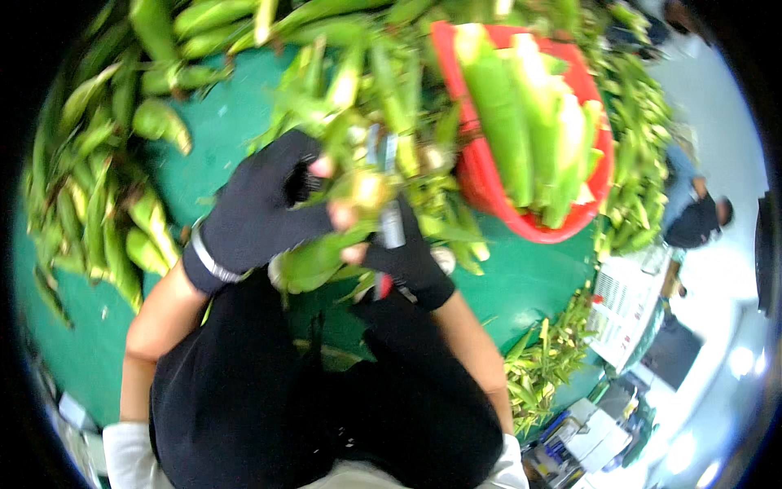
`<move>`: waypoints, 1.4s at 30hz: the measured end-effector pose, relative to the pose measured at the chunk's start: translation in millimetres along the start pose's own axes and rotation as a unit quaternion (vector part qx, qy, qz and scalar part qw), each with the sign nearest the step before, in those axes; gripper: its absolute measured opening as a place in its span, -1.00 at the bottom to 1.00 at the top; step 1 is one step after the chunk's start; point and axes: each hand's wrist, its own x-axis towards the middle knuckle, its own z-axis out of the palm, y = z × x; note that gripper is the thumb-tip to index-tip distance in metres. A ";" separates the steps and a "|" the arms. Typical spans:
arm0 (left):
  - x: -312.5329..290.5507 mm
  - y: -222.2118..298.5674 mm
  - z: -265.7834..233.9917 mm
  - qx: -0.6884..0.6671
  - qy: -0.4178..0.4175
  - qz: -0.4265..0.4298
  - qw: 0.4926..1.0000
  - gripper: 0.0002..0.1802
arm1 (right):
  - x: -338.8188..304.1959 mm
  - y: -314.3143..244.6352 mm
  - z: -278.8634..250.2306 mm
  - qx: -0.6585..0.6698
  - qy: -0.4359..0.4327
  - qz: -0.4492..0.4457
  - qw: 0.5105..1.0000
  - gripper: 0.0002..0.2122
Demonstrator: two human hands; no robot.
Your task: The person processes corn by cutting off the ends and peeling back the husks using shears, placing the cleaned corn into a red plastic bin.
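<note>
My left hand (265, 208), in a black glove with bare fingertips, is closed around an ear of corn (364, 189) whose pale cut end faces up. Green husk shows beneath that hand. Close by on the right, my right hand (411, 265), gloved the same way, grips a knife (393, 226). Its grey blade points away from me beside the corn, and a bit of red shows near the palm. Motion blurs the fingertips and the blade, so I cannot tell whether the edge touches the corn. Loose green husks (346, 73) lie just beyond both hands.
A red basket (468, 183) of upright corn ears (509, 122) stands at the far right. Unhusked corn (90, 196) is heaped on the green floor (208, 122) at left. More corn (631, 155) lines the right, husk scraps (546, 367) lie nearer, and another person (692, 204) is beyond.
</note>
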 end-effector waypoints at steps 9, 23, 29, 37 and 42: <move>-2.2 -28.7 25.4 -0.211 0.025 -0.078 0.974 -0.43 | 3.1 -13.4 -10.4 -0.265 0.105 -0.166 0.944 -0.29; 11.3 -38.6 -41.5 -0.396 0.216 -0.081 0.889 -0.41 | -44.9 -21.8 -68.7 -0.073 0.219 -0.134 0.964 -0.50; 2.1 -117.6 -4.8 -0.321 0.142 -0.290 0.890 -0.75 | -30.4 0.9 -76.1 -0.203 0.171 -0.113 0.958 -0.49; -30.7 -116.1 73.3 -0.335 -0.092 -0.210 0.914 -0.75 | 9.9 81.6 -38.0 -0.606 0.162 -0.010 0.779 -0.58; -29.5 -113.5 78.2 -0.373 -0.068 -0.208 0.901 -0.80 | -4.6 84.0 -54.8 -0.622 0.284 0.027 0.729 -0.41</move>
